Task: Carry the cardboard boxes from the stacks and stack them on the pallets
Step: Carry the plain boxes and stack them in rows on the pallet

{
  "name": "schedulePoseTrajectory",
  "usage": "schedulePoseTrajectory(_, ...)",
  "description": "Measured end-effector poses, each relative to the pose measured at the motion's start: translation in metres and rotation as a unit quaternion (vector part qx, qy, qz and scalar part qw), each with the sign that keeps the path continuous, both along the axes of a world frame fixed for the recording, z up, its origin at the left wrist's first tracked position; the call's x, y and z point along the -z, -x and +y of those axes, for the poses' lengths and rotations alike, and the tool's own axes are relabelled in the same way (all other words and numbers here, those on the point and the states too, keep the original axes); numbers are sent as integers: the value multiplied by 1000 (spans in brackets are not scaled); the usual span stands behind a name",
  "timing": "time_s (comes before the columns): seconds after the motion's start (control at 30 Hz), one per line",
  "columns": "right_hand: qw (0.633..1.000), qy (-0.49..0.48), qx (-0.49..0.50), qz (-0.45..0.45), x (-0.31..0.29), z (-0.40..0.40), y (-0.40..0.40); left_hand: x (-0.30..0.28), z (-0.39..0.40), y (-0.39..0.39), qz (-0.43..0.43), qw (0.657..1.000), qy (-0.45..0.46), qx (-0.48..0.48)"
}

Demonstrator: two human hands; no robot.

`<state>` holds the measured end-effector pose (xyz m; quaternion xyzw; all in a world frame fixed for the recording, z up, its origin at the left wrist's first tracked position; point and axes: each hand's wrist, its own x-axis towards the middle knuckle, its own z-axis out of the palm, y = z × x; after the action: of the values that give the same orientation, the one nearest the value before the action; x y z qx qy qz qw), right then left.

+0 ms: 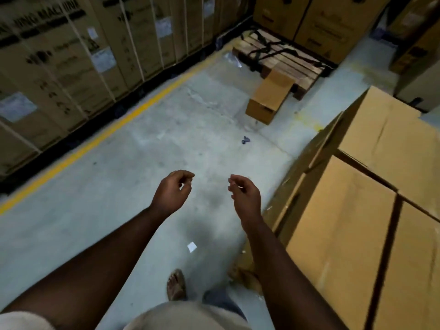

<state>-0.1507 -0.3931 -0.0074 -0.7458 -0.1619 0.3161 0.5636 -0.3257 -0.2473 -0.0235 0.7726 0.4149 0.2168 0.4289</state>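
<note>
Right now nothing is being carried, so this looks like the gap between loads. The stack of cardboard boxes (352, 225) sits close on the person's right, plain tan cartons packed tight against each other, their tops at about waist height by the look of it. One small box (271, 96) stands apart on the floor, tipped up against the front edge of the wooden pallet (283, 55) at the far end of the aisle. That pallet has black straps lying loose across its slats, and much of its deck is bare, with tall printed cartons (316, 27) standing at its back.

And the hands: the left hand (172, 190) hangs out in front, fingers loosely curled, holding nothing. The right hand (242, 192) mirrors it, fingers softly bent, empty too, and just beside the near edge of the stack without touching it. Both hover over bare concrete floor (142, 151).

My read is that a fresh pick-up is the step in hand. The next move calls for a turn to the right, both palms spread to opposite sides of a top carton, and a lift clear of its neighbours before the walk up the aisle. A scrap of paper (192, 247) and a dark bit of litter (246, 140) lie along that route. On the left, strapped appliance cartons (71, 58) line the wall behind a yellow floor line (114, 126).
</note>
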Motion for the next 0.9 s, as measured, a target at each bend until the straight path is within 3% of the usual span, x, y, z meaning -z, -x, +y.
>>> schedulePoseTrajectory(0.27,999,6,31,34,25,149,-85,13,154,-84,-21,999,37,-17)
schedulePoseTrajectory(0.47,996,27,51,66,51,267,-192,37,281,-183,19,994,103,-4)
schedulePoseTrajectory(0.7,994,29,81,71,31,381,-339,23,404,-337,39,987,155,13)
schedulePoseTrajectory(0.9,991,30,105,74,51,492,-482,46,517,-517,41,983,163,73)
